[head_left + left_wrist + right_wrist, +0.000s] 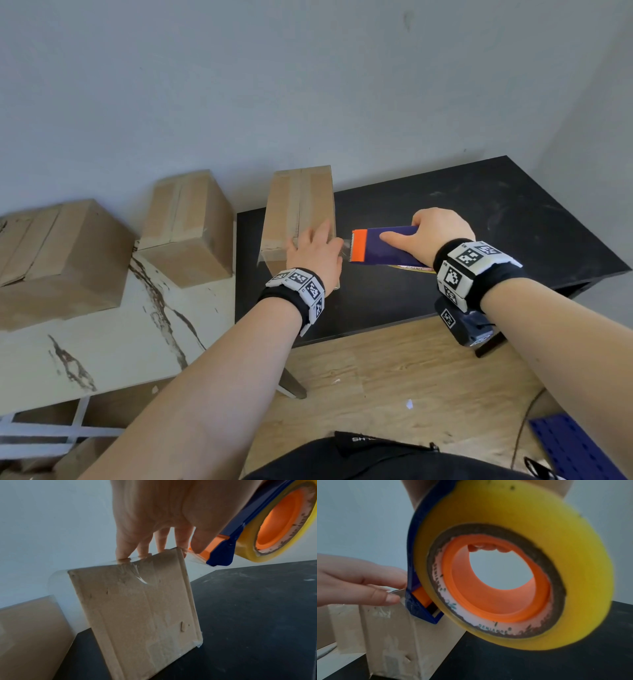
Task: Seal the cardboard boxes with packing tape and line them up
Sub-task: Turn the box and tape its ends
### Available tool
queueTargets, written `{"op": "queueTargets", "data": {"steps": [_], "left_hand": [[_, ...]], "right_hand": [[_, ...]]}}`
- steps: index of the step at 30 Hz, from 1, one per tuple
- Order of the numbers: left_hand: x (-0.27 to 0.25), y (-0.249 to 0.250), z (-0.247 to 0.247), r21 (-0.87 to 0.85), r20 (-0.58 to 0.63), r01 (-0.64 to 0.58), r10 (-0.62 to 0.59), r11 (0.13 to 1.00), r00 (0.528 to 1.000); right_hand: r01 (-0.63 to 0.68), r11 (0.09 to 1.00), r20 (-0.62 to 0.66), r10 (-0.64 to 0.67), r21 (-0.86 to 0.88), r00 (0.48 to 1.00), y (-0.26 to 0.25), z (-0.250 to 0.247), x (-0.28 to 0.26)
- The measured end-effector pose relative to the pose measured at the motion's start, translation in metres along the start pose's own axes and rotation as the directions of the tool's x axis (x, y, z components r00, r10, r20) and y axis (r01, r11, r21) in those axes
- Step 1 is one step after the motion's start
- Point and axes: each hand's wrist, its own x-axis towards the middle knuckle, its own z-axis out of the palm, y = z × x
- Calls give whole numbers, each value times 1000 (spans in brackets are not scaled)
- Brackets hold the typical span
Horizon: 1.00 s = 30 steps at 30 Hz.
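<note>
1. A tall brown cardboard box [301, 212] stands on the black surface [479, 219] at its left edge, its top seam covered by a strip of clear tape.
2. The left hand [313, 255] lies on the near top edge of the box, fingers [123, 545] straight and together, pressing wrinkled clear tape [137, 573] down over the rim.
3. The right hand [435, 233] grips a blue tape dispenser with an orange end [383, 248], fingers curled round it, thumb along its side.
4. The dispenser's yellow roll [522, 524] hangs just beside the box's right top corner.
5. Two more taped brown boxes [190, 222] sit on the white marbled surface [102, 342] to the left.
</note>
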Motion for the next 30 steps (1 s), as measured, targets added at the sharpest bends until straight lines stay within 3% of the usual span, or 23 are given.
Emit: {"op": "queueTargets", "data": {"steps": [18, 27, 30], "left_hand": [[3, -1, 6, 71, 88, -32, 26, 997, 996], [5, 5, -6, 39, 75, 4, -7, 999, 997], [3, 5, -6, 35, 68, 6, -8, 999, 998]], "right_hand": [[-70, 998, 123, 69, 4, 990, -44, -6, 28], [8, 987, -4, -9, -162, 1000, -62, -9, 29], [78, 957, -26, -89, -280, 996, -61, -5, 23]]}}
